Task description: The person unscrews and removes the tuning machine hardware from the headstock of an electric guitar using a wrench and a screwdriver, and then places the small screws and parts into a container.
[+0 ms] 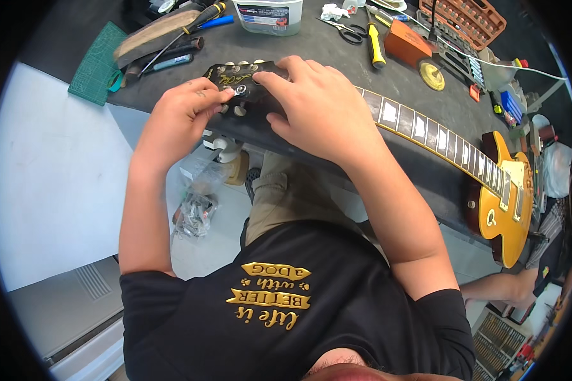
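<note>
A gold-topped electric guitar (525,202) lies across the bench, its neck (419,126) running left to a black headstock (260,66). My left hand (183,117) is closed, thumb and fingers pinching a small silver wrench (236,91) whose ring end sits on the headstock face. Tuner buttons (239,110) stick out along the near edge, close to those fingers. My right hand (327,108) grips the headstock where it meets the neck, fingers over the top and thumb at the near side. That palm hides the end of the fretboard.
Behind the headstock stand a clear plastic tub (270,18), scissors (351,32) and a yellow-handled knife (375,47). A wood block (152,39) and green cutting mat (98,63) lie left. An orange block (408,43) is back right. Another person's leg (505,286) shows at right.
</note>
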The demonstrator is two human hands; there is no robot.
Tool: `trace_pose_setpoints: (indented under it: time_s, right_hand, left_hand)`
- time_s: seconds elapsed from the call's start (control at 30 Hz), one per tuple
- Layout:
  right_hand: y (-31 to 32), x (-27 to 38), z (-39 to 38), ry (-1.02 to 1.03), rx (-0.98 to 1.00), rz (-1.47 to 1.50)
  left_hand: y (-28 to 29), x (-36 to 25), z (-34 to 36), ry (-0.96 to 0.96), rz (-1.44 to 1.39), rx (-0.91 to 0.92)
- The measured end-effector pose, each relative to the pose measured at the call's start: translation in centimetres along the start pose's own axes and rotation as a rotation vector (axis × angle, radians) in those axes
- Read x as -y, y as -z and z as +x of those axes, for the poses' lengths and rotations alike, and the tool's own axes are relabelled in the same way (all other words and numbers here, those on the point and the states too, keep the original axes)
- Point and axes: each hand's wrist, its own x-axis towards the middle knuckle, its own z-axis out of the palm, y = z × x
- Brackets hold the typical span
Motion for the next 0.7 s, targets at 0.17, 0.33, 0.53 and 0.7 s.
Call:
trace_pose_setpoints:
  time_s: [0.17, 0.33, 0.53, 0.7]
  right_hand:
    - [0.3, -0.3, -0.1, -0.005, -0.023, 0.026]
    - [1.8, 0.0, 0.3, -0.097, 0.140, 0.085]
    - [2.1, -0.8, -0.6, -0.145, -0.346, 0.583]
    - [9.9, 0.0, -6.1, -0.288, -0.110, 0.840]
  left_hand:
    - [-0.1, -1.1, 0.4, -0.006, 0.014, 0.003]
    - [-0.4, -2.7, 0.3, 0.085, 0.067, 0.000]
    - [-4.4, -7.1, 0.1, 0.300, -0.620, -0.467]
    - [-8.3, -12.3, 0.8, 0.042, -0.804, -0.167]
